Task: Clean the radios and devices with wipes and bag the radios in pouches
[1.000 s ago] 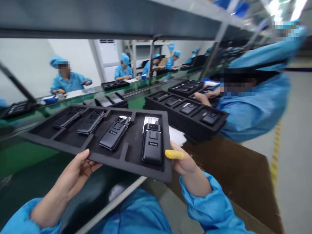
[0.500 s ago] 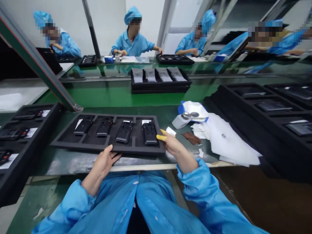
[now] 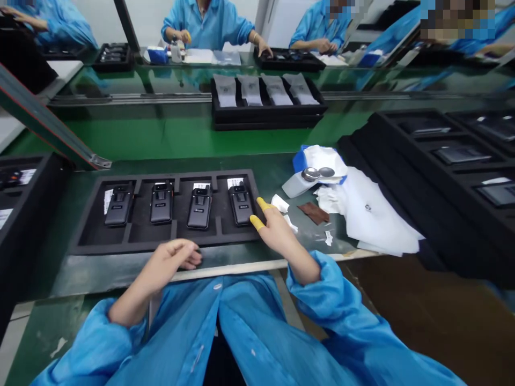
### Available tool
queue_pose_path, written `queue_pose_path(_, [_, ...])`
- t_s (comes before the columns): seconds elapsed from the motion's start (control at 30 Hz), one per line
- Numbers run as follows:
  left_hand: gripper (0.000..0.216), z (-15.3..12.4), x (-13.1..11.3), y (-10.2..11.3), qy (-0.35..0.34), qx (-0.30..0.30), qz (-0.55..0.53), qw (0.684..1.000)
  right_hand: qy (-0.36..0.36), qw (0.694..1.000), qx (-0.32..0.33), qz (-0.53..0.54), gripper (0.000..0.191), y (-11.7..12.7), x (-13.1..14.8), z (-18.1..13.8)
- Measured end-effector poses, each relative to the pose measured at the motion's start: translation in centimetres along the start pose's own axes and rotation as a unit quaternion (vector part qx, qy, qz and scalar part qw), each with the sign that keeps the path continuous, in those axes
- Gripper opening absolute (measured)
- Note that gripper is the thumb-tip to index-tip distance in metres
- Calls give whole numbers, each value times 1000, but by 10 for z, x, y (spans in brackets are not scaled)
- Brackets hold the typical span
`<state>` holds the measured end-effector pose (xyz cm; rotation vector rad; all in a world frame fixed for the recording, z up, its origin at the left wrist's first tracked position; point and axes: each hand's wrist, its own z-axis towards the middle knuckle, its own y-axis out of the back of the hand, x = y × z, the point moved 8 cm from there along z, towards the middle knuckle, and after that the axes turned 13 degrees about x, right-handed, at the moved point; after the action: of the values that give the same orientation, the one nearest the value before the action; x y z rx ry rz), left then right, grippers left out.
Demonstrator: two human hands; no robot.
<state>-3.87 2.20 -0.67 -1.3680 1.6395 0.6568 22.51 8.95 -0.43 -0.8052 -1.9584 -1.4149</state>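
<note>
A black foam tray point(image 3: 153, 246) lies flat on the bench with several compartments. In each sits a dark handheld device, the rightmost device point(image 3: 242, 206) and the leftmost device point(image 3: 119, 206) among them, with white labels at their edges. My left hand point(image 3: 173, 257) is just in front of the tray's near rim, its fingers loosely curled together with nothing visible in them. At the tray's right rim is my right hand point(image 3: 276, 225), thumb and forefinger apart and capped with yellow finger cots. The two tips meet the rim near the rightmost device without gripping it.
Right of the tray are a white bottle with a metal top point(image 3: 300, 182), a blue-and-white packet point(image 3: 324, 158), a brown cloth piece point(image 3: 314, 213) and white sheets point(image 3: 374, 214). Black trays point(image 3: 402, 177) stack at right; another tray point(image 3: 36, 214) stands left. Co-workers point(image 3: 207, 27) sit opposite.
The tray has come to lie flat, a little further left in view. My left hand has let go of its front rim and curled. My right hand's grip on the right side has loosened.
</note>
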Motion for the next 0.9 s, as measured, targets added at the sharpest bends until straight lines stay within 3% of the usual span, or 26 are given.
queue_pose_path(0.17, [18,-6,-34,24,-171,-156,140,963,80,981,-55,-170,62,0,9,-17])
queue_pose_path(0.23, [19,-2,-45,24,-223,-192,242,925,80,968,-84,-223,59,-2,11,-18])
queue_pose_path(0.33, [32,12,-59,5,-277,-207,404,847,54,948,-103,-296,55,-10,15,-14])
queue_pose_path(0.4, [45,27,-62,-11,-249,-205,493,808,41,939,-109,-324,53,-15,19,-14])
queue_pose_path(0.47, [56,41,-62,-22,-177,-201,564,781,39,935,-117,-334,51,-18,23,-15])
queue_pose_path(0.6, [65,52,-65,-31,-47,-184,639,745,48,929,-129,-343,54,-20,25,-15])
queue_pose_path(0.7, [78,53,-66,-32,1,-160,651,742,63,932,-126,-334,57,-23,24,-10])
queue_pose_path(0.8, [87,55,-66,-30,8,-151,648,747,84,942,-145,-292,59,-22,26,-6])
queue_pose_path(0.9, [84,53,-69,-17,-25,-161,596,787,129,948,-162,-241,62,-23,35,-9])
